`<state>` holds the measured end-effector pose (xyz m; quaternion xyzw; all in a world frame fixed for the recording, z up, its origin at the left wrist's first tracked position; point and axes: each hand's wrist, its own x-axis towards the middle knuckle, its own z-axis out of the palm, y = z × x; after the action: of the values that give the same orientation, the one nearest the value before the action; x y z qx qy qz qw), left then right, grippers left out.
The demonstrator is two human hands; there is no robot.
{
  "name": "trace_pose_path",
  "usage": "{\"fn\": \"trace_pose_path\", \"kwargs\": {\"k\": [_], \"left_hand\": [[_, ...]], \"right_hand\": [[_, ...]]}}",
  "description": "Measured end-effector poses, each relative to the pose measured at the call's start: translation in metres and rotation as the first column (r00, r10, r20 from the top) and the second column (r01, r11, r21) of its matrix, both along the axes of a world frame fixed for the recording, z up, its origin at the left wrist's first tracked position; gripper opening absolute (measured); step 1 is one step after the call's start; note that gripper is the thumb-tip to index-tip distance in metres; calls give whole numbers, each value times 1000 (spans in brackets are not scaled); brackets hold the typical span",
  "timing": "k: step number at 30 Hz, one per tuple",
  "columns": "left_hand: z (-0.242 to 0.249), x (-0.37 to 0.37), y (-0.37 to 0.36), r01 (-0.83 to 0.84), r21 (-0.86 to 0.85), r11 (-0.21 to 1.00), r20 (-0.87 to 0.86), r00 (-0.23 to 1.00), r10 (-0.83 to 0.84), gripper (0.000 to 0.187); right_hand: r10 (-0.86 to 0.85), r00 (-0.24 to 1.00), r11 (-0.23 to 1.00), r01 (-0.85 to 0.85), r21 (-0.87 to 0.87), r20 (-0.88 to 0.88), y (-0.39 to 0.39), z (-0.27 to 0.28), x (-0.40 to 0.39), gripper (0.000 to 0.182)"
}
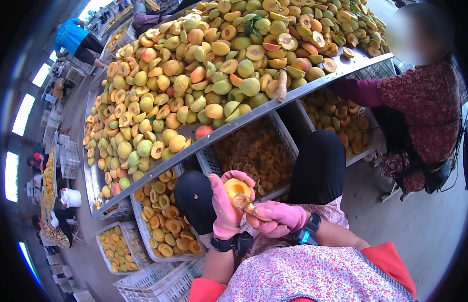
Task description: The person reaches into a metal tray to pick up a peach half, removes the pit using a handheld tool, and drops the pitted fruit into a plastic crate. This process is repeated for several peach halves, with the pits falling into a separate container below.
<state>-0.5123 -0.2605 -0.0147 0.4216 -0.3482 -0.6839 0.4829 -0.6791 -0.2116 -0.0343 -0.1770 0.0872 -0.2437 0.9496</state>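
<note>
My left hand (pixel 227 204), in a pink glove, holds up a yellow peach half (pixel 237 189) with its cut face toward me. In my right hand (pixel 278 217), also gloved in pink, is a small pitting tool (pixel 242 202) with a rounded head and a short pale handle. The tool's head overlaps the lower edge of the peach half, and the fingers close around the handle. Both hands are over my lap, just in front of the metal table (pixel 214 138), heaped with whole and halved peaches (pixel 193 75).
A crate of pits and scraps (pixel 254 156) sits between my knees. Crates of peach halves (pixel 166 221) stand at the left. A wooden handle (pixel 282 85) lies at the table's edge. A person (pixel 420 105) sits at the right; another person (pixel 73 38) bends over farther back.
</note>
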Motion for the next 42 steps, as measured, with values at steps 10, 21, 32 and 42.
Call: {"fn": "trace_pose_path", "kwargs": {"k": [10,21,32,42], "left_hand": [[32,84,18,-307,-112,945,-19,952,307,41],[-127,291,141,-662,-294,689,919,2,394,19],[-190,404,14,-698,-216,682,865,187,465,33],[-190,420,-3,-454,-148,879,929,-369,-34,12]], "right_hand": [[-603,39,761,-271,-589,-797,-39,-56,-2,63],[-488,177,799,-305,-518,-855,-31,-99,-4,60],[-481,122,688,-562,-460,-868,-32,-87,18,61],[-419,37,823,-408,-396,-907,-40,-41,25,62]]}}
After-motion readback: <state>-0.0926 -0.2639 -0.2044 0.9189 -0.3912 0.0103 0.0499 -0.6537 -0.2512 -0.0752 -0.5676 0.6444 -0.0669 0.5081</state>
